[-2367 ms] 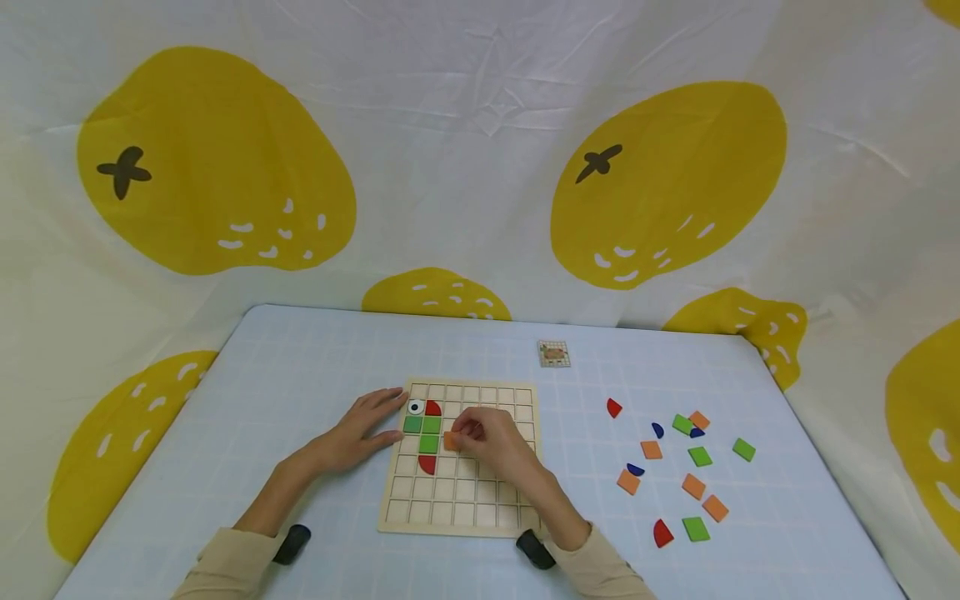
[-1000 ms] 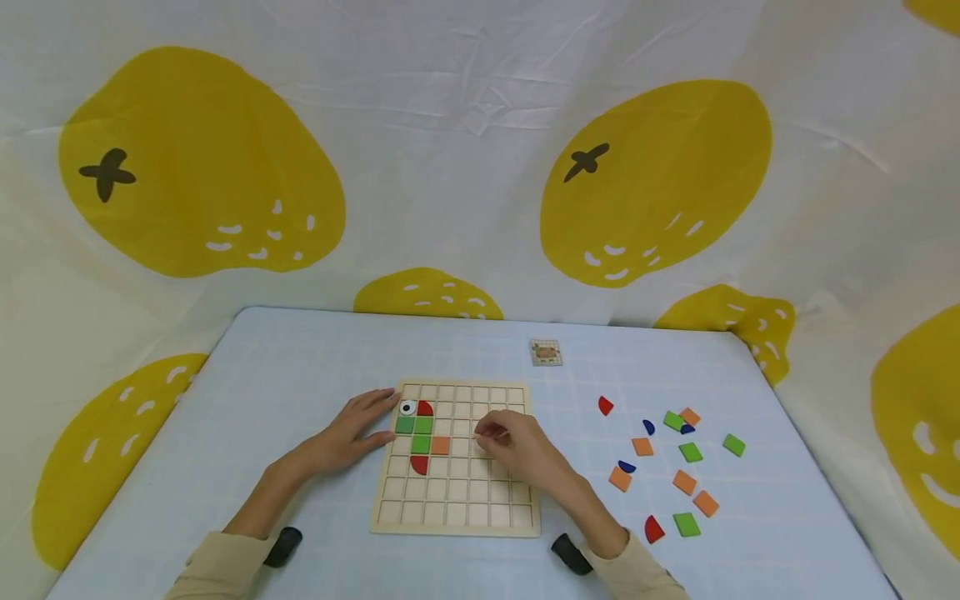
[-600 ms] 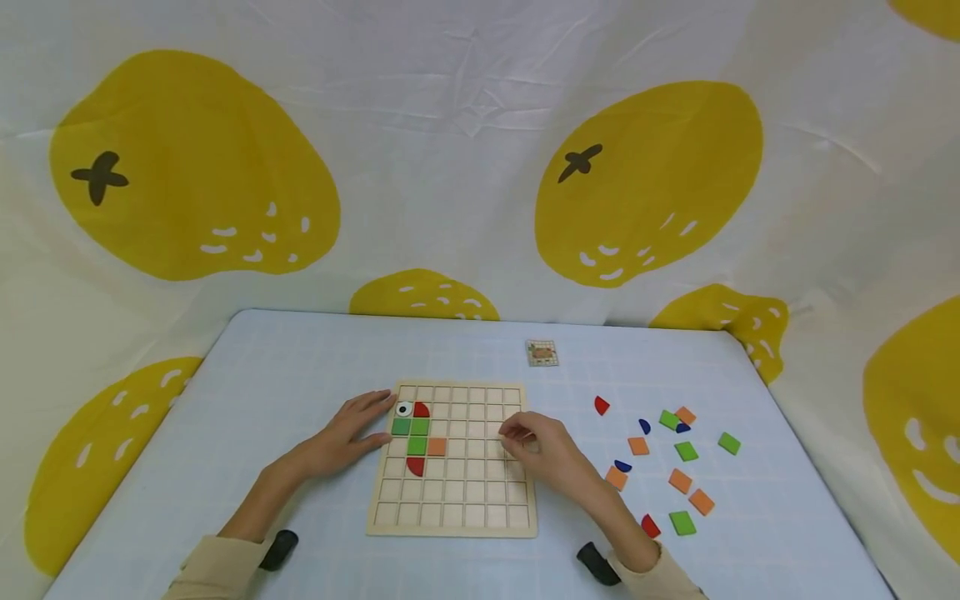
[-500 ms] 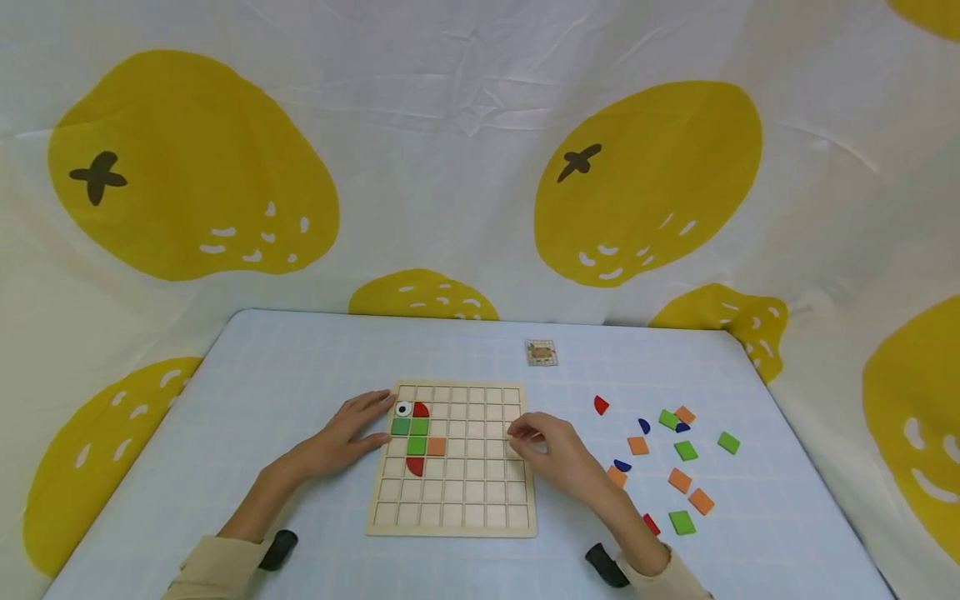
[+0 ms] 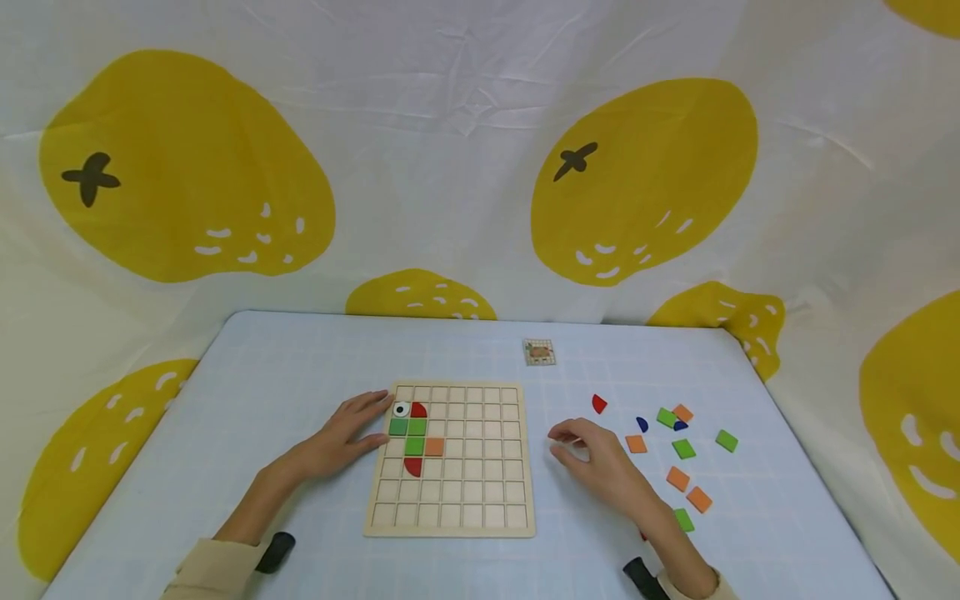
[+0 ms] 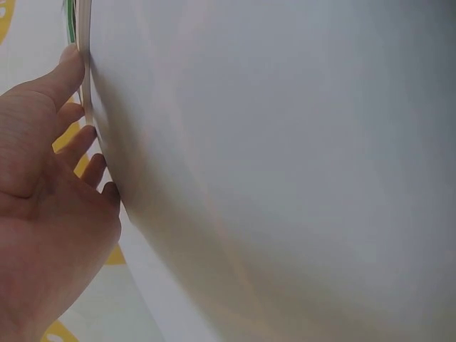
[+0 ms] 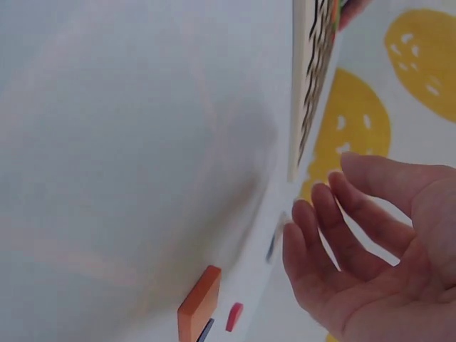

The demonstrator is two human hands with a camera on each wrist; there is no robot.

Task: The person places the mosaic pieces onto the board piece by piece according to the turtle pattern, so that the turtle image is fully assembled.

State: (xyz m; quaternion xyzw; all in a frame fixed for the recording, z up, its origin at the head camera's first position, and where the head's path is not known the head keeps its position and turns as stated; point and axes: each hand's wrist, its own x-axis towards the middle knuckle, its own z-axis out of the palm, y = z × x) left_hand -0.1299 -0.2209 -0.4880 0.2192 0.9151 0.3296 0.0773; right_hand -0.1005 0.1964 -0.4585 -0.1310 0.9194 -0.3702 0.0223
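My left hand (image 5: 335,443) touches the left edge of the wooden grid board (image 5: 448,530), its fingers loosely straight; the left wrist view shows the fingertips of that hand (image 6: 57,157) at the board's edge. On the board's upper left lie a white eye piece (image 5: 401,409), two red quarter pieces (image 5: 418,410), several green squares (image 5: 415,447) and an orange square (image 5: 434,447). Between the board and the loose pieces is my right hand (image 5: 600,462), fingers loosely bent, nothing held. In the right wrist view an orange square (image 7: 199,305) lies below that hand (image 7: 377,242).
Loose green squares (image 5: 727,441), orange squares (image 5: 699,500), red quarters (image 5: 599,403) and dark blue half-rounds (image 5: 642,424) are scattered on the right of the table (image 5: 300,350). A small picture card (image 5: 539,352) lies behind the board. A fruit-patterned cloth (image 5: 450,167) hangs behind.
My right hand has let go of the orange square, which lies on the board, and has moved right, off the board. My left hand has stayed at the board's edge.
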